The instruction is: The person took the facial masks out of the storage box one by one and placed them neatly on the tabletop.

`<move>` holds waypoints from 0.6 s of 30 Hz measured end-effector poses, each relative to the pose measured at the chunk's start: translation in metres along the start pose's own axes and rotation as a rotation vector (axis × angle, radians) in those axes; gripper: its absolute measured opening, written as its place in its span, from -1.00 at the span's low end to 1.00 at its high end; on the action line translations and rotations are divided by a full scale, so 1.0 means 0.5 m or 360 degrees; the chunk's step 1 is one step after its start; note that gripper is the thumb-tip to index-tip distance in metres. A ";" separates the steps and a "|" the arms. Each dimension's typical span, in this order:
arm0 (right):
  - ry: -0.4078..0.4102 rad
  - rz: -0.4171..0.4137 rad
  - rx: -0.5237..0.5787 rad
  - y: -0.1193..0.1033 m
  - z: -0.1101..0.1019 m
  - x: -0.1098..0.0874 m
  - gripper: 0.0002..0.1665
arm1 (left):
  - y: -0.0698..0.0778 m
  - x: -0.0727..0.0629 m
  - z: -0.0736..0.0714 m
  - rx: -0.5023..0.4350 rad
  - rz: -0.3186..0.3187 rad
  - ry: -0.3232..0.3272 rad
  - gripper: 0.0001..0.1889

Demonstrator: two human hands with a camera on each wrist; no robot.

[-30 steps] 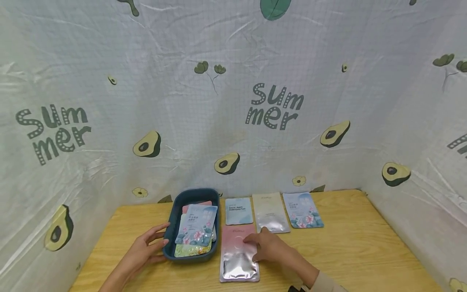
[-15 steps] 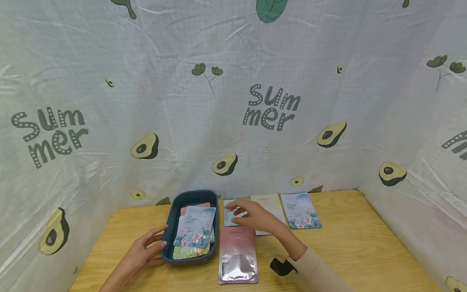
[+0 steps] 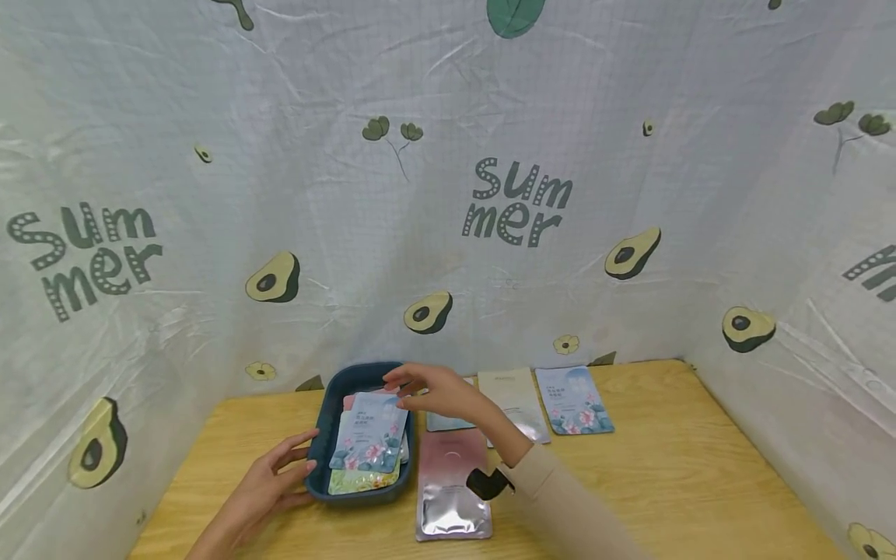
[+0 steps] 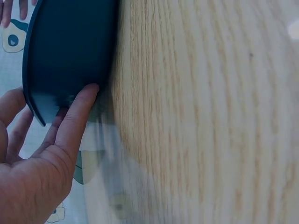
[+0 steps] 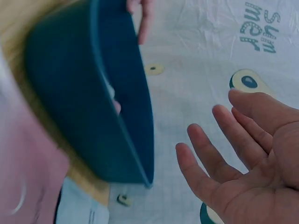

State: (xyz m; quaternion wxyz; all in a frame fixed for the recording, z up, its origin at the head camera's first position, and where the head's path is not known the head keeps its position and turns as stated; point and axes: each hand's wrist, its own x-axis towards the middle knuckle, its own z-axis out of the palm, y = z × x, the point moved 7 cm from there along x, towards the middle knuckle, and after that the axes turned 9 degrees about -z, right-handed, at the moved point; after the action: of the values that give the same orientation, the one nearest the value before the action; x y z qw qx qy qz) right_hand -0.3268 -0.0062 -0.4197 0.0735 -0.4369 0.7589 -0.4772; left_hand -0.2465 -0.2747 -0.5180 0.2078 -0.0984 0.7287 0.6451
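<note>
A dark blue plastic basket [image 3: 323,435] stands on the wooden table with several flat sachets inside. On top of them lies a light blue sachet [image 3: 367,428] with pink flowers. My left hand [image 3: 269,482] touches the basket's left side; in the left wrist view its fingertips [image 4: 88,95] rest against the outer wall. Above the basket's far right rim hovers my right hand [image 3: 434,391], its fingers spread and nothing in them. A pink and silver sachet [image 3: 451,509] lies right of the basket, partly under the right forearm.
Behind the right hand, a small light blue sachet [image 3: 444,422] is partly covered. To its right lie a cream and silver sachet [image 3: 514,397] and another flowered blue sachet [image 3: 574,400]. A white printed curtain [image 3: 350,233] hangs behind the table [image 3: 672,467].
My right hand has left the pink sachet, passing over the small blue one and leftward to the basket. The left hand has stayed at the basket's side.
</note>
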 end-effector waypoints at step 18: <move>0.0198 0.0446 0.0133 0.050 0.052 0.125 -0.23 | 0.007 0.005 0.000 0.0028 0.0006 -0.0014 -0.27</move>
State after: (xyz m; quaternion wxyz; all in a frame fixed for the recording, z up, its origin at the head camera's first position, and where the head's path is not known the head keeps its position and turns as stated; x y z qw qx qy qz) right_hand -0.3659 -0.0649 -0.4344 0.1102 -0.2928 0.7951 -0.5196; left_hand -0.2501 -0.2738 -0.5161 0.2107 -0.0924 0.7337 0.6394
